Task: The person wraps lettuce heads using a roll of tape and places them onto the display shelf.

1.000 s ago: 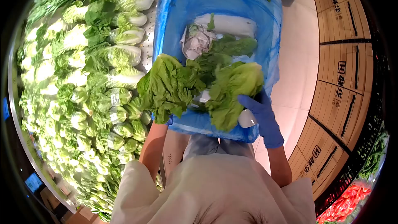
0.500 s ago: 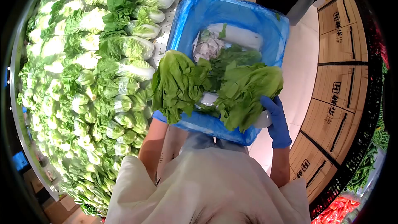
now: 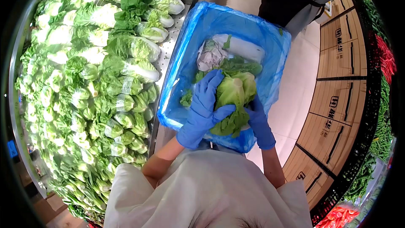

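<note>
Leafy green lettuce [image 3: 235,95] is gathered between my two blue-gloved hands, above the near part of a crate lined with blue plastic [image 3: 175,112]. My left hand [image 3: 202,112] presses on its left side, fingers pointing away from me and thumb across the front leaves. From the right, my right hand [image 3: 259,124] grips it, with its fingertips partly hidden behind the leaves. Deeper in the crate lie crumpled paper [image 3: 212,54], a long white wrapped item [image 3: 242,47] and more green leaves [image 3: 240,66].
On the left, a sloped display holds rows of napa cabbage [image 3: 143,71] and small wrapped greens [image 3: 124,103]. A person in a dark apron [image 3: 280,6] stands beyond the crate. Brown panelled stand sides [image 3: 333,105] run along the right, with red and green peppers [image 3: 384,57] behind.
Two spread lettuce bunches, held apart at left and right, are now together in the middle. My left hand, mostly hidden before, shows on top, and my right hand has moved inward.
</note>
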Motion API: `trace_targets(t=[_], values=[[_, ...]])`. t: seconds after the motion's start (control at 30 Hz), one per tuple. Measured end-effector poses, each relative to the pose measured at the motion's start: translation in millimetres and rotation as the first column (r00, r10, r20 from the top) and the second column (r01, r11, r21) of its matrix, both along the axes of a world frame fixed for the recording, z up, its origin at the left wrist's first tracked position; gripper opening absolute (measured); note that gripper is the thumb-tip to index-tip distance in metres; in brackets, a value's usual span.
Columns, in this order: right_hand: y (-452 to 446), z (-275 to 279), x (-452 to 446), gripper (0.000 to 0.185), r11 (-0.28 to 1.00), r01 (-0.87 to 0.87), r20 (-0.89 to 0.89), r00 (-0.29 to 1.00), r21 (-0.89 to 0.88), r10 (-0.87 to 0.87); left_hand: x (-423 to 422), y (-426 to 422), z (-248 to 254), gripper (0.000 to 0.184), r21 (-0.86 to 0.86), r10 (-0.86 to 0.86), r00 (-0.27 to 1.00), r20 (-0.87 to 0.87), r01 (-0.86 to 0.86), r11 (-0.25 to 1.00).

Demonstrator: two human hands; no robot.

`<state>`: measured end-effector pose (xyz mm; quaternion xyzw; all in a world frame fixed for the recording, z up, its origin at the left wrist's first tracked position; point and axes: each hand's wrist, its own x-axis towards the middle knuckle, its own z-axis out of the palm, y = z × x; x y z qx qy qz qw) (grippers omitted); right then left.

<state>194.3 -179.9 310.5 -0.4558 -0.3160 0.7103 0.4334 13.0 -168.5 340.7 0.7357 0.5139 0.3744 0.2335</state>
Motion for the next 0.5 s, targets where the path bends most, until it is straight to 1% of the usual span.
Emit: trace_targets(t=[0.07, 0.1, 0.13, 0.17, 0.2, 0.23, 0.27, 0.3, 0.33, 0.37, 0.43, 0.5], values=[[-0.2, 1.4, 2.1, 0.065, 0.994, -0.103, 0.004, 0.995, -0.022, 0.103, 0.4, -2.0, 4.1, 0.078, -0.035, 0.034, 0.999, -0.002, -0.034, 0.999], [-2.2, -2.8, 5.3, 0.065, 0.994, -0.107, 0.005, 0.994, -0.02, 0.107, 1.0, -1.9, 6.6, 0.078, -0.066, 0.063, 0.998, -0.011, -0.064, 0.996], [-6.0, -11.1, 10.1, 0.065, 0.993, -0.115, 0.05, 0.992, -0.01, 0.116, 3.0, -2.4, 11.8, 0.078, -0.063, 0.066, 0.998, -0.01, -0.067, 0.996], [-7.7, -15.3, 12.7, 0.065, 0.992, -0.124, 0.094, 0.988, 0.0, 0.123, 6.0, -3.4, 18.0, 0.078, -0.101, 0.121, 0.983, -0.141, -0.136, 0.986], [-5.9, -11.5, 11.5, 0.065, 0.992, -0.127, 0.093, 0.988, 0.002, 0.126, 8.0, -5.2, 21.7, 0.077, -0.132, 0.168, 0.948, -0.271, -0.21, 0.969], [-2.7, -4.3, 8.8, 0.065, 0.975, -0.22, 0.047, 0.975, 0.028, 0.218, 8.4, -7.1, 22.3, 0.077, -0.131, 0.173, 0.947, -0.272, -0.214, 0.968], [-1.1, 2.3, 6.7, 0.066, 0.949, -0.31, 0.003, 0.951, 0.058, 0.31, 8.2, -7.9, 22.4, 0.076, -0.23, 0.141, 0.959, -0.245, -0.198, 0.953], [-1.7, 7.9, 5.8, 0.066, 0.947, -0.317, 0.004, 0.948, 0.059, 0.317, 7.5, -8.1, 23.0, 0.075, -0.326, 0.113, 0.97, -0.215, -0.18, 0.928], [-2.1, 13.2, 4.6, 0.067, 0.952, -0.305, -0.027, 0.952, -0.005, 0.304, -4.6, -5.0, 27.2, 0.075, -0.325, 0.122, 0.969, -0.215, -0.189, 0.926], [-1.7, 16.0, 3.1, 0.068, 0.954, -0.293, -0.06, 0.955, -0.068, 0.289, -28.3, 2.3, 34.8, 0.077, -0.404, -0.108, 0.991, -0.073, 0.07, 0.912], [-2.6, 9.9, 3.6, 0.071, 0.945, -0.323, -0.081, 0.945, -0.055, 0.318, -53.2, 13.7, 46.3, 0.08, -0.443, -0.318, 0.945, 0.073, 0.316, 0.839], [-1.9, 10.1, -1.9, 0.075, 0.938, -0.344, -0.102, 0.935, -0.041, 0.339, -65.7, 21.4, 55.0, 0.08, -0.488, -0.121, 0.937, 0.328, 0.278, 0.827]])
